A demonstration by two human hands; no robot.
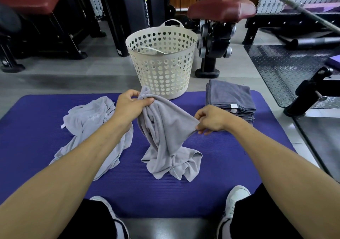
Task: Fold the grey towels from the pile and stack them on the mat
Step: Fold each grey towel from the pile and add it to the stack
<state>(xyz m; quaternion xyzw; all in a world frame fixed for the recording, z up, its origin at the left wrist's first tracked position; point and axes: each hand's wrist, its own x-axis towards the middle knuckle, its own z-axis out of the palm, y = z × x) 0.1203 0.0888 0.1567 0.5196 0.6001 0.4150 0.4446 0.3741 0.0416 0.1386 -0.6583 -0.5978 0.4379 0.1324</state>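
While both hands pinch it, grey towel hangs crumpled.

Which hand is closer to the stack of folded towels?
Right. The right hand pinches the held towel just beside the folded stack; the left hand grips it farther away, near the basket.

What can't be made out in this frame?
Head view only:
- Stack: towel count, layers too thin to tell.
- Basket: contents, wall hides its bottom.
- Loose towel: part under the left forearm.
- Held towel, pinched by left hand and right hand: bunched, corners unclear.
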